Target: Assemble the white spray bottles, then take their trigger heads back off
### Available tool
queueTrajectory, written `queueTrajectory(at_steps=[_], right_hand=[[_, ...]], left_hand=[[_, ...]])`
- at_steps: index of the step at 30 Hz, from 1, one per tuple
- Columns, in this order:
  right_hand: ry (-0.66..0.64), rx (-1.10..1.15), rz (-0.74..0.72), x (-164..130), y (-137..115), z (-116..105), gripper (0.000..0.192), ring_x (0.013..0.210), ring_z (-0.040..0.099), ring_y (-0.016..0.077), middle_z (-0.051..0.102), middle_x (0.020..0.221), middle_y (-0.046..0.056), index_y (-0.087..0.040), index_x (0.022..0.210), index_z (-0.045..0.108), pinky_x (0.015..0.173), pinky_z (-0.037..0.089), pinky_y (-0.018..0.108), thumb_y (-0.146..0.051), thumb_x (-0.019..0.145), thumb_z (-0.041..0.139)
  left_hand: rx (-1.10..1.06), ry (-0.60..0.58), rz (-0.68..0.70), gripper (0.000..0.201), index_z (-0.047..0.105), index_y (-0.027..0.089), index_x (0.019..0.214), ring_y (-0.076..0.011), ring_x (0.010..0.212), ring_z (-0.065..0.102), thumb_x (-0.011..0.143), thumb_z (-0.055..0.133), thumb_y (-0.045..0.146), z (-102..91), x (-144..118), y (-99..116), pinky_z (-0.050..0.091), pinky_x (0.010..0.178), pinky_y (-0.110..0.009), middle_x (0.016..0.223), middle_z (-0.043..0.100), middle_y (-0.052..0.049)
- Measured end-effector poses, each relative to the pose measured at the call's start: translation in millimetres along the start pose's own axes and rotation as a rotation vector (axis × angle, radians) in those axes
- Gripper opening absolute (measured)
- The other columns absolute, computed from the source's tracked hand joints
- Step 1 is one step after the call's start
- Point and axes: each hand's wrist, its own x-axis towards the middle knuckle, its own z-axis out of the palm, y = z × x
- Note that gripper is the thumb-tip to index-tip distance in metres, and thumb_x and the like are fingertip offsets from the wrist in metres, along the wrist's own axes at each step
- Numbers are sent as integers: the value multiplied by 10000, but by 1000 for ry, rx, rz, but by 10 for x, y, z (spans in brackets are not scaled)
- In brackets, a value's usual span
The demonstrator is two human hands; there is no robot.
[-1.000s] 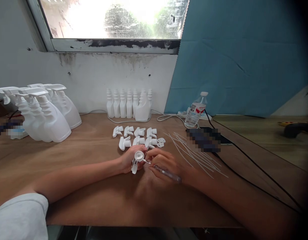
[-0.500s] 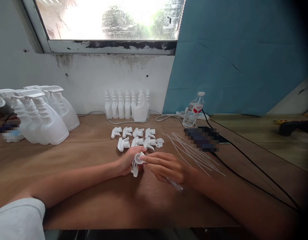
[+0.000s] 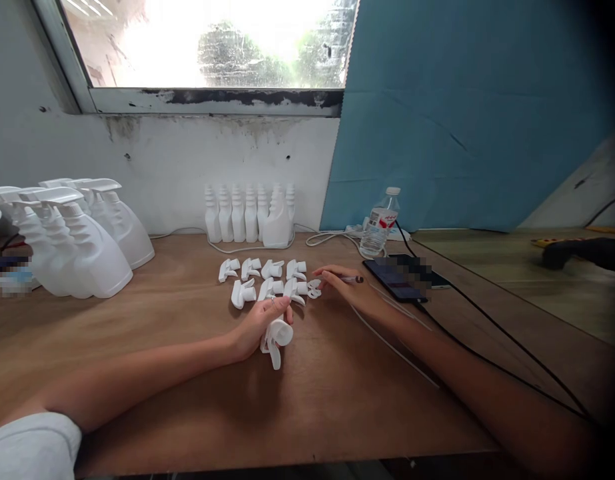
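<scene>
While left hand (image 3: 254, 327) grips a smooth white sprayer (image 3: 276, 339).

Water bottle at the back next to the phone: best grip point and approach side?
Grip the water bottle around its mid body, at the label, probably coming from the front left. It stands upright and its round body suits a wrap grip. The phone and a black cable crowd its front right, white cables lie behind, and the right hand is already on that open side.
</scene>
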Motion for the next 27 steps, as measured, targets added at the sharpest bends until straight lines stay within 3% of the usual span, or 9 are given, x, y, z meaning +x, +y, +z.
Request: queueTrajectory(at_steps=[5,10,13,17,27], right_hand=[[-8,43,9,-4,27,8,400,755,680,195,719,810,79,-140,1004,684,743,523,309,-455,905,460],[13,65,-14,-22,8,-4,408,763,673,194,713,834,76,-149,956,686,754,512,311,-484,903,460],[23,46,-23,-24,9,-6,397,763,668,193,707,816,65,-158,936,684,760,507,310,-484,905,460],[40,30,-11,-43,-44,-17,389,765,665,189,704,813,61,-157,919,682,762,500,299,-477,909,460],[44,13,-46,-51,-92,8,369,746,651,188,693,775,52,-176,883,681,757,502,306,-476,900,466]], left_hand=[[268,110,343,394,635,141,823,-160,719,531,898,449,480,-268,-171,251,433,638,-245,814,566,-66],[778,249,609,303,614,160,918,-232,952,527,912,416,389,-854,-382,421,415,898,-352,1014,565,-98],[992,264,631,257,558,164,1015,-231,979,525,894,451,364,-1205,-411,384,422,898,-353,1067,531,-108],[1145,148,598,246,509,159,1071,-215,989,527,865,496,293,-1473,-368,272,431,881,-327,1104,511,-116],[1253,-46,482,312,513,167,1142,-230,1073,527,837,539,225,-1497,-368,293,424,951,-358,1194,518,-144]])
